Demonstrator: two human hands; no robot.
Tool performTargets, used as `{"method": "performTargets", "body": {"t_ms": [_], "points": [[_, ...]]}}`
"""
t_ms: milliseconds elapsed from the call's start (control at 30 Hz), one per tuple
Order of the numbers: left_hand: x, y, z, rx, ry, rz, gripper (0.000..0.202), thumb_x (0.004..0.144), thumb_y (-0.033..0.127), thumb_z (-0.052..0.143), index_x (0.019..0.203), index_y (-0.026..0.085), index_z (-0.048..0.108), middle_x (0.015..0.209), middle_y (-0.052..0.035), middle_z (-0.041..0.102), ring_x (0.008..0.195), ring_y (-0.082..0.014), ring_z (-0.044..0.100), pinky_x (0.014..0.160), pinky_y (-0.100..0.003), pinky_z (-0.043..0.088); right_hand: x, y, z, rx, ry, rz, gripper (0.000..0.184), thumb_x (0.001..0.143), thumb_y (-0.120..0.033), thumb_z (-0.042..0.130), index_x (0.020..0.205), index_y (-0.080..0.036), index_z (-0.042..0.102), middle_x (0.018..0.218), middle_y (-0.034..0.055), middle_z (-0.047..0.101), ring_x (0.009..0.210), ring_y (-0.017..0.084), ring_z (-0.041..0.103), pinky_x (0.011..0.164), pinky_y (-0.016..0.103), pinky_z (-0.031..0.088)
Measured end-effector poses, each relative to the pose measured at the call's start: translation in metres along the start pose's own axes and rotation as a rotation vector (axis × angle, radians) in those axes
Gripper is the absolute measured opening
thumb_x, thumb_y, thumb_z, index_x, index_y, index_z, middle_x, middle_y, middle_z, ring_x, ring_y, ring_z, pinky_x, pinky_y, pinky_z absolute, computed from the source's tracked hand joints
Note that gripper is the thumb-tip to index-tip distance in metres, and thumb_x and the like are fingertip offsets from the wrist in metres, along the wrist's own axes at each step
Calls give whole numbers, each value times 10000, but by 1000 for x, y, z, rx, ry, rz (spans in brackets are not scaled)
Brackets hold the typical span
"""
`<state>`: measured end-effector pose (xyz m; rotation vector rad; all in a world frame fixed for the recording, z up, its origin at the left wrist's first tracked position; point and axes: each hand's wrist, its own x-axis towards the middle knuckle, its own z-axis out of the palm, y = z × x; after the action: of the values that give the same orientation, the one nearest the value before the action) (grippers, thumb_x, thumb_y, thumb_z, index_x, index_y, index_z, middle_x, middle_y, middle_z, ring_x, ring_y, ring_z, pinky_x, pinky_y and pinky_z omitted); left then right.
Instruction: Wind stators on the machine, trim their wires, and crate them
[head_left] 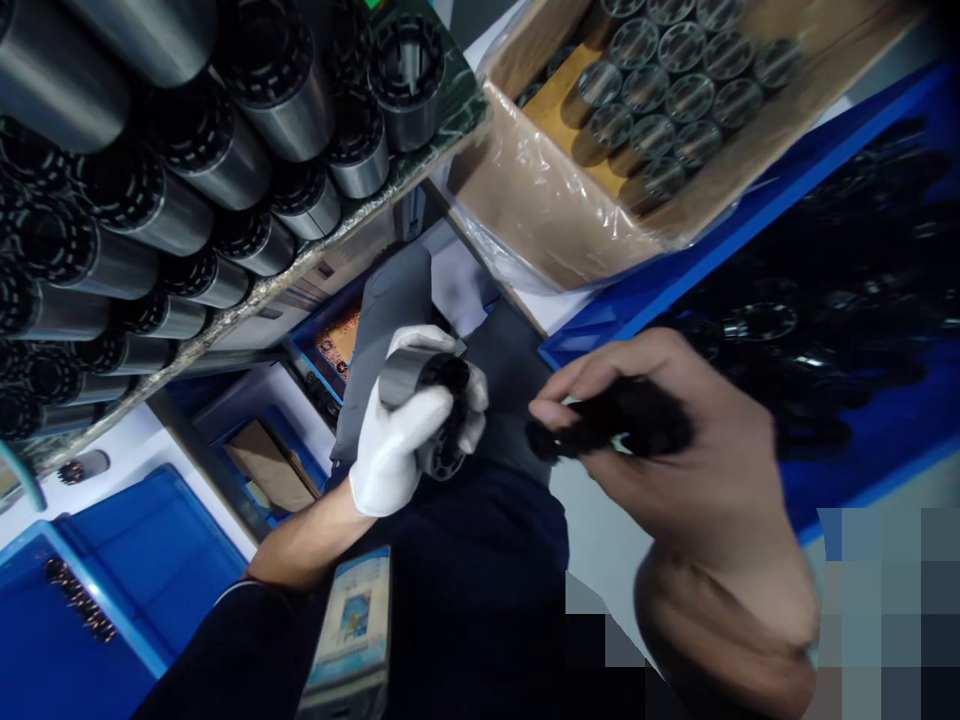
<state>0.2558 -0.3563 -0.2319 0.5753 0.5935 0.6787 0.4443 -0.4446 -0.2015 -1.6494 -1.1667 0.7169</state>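
Note:
My left hand [401,435], in a white glove, is wrapped round a metal cylinder [400,376] with a black slotted end, perhaps a motor stator. A black ring-shaped part [448,457] shows at its lower side, partly behind my fingers. Off to the right and apart from the cylinder, my bare right hand [712,450] is closed round dark black plastic pieces [649,415]. Their exact shape is blurred, and one end sticks out past the thumb and fingertip. Similar black parts [765,322] lie in the blue bin beyond this hand.
Rows of metal cylinders with black slotted ends [180,210] crowd a green bench [461,100] at upper left. A plastic-lined cardboard box [555,190] holds several more cylinders. At right is a large blue bin [652,290]; blue trays [161,530] sit lower left.

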Motion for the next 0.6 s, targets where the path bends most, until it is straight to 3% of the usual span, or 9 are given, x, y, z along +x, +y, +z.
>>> {"method": "performTargets", "body": {"t_ms": [100,167,233,300,400,600], "points": [[2,-1,-2,-29,83,7,489,961,525,898,1255,299,579,925,36,716,597,-97,657,515,-190,482,-4,13,-8,88,-220,44,291,903,-218,929,1060,-292,696,985,-31,733,761,152,728,632,278,596],[4,-2,0,-5,154,28,485,973,558,892,1268,305,602,956,32,740,607,-104,688,527,-201,498,-9,14,-5,171,-243,56,316,914,-208,937,1127,-297,721,1041,-12,735,775,160,730,592,276,593],[6,-2,6,23,234,60,514,987,659,853,1265,293,624,1025,-4,785,708,-158,770,613,-262,589,-14,10,3,203,-175,29,344,934,-173,933,1198,-303,754,1086,9,762,846,190,762,670,319,635],[9,-3,14,41,314,71,586,1002,792,757,1247,272,645,1079,-57,815,928,-264,849,772,-359,674,-18,4,15,197,-73,-64,394,917,-126,947,1230,-304,787,1079,21,788,884,215,767,740,367,660],[11,-1,26,83,399,68,629,1050,855,611,1218,253,677,1078,-92,815,1208,-377,833,923,-438,689,-22,-3,28,181,11,-194,431,885,-110,976,1248,-282,819,1022,28,808,849,215,753,703,368,662],[10,-3,27,168,404,107,682,1115,838,483,1311,227,713,1088,-94,765,1252,-402,812,984,-514,687,-28,1,25,327,60,-4,337,1022,-157,856,1310,-328,819,1033,11,775,610,150,710,485,336,593]]}}
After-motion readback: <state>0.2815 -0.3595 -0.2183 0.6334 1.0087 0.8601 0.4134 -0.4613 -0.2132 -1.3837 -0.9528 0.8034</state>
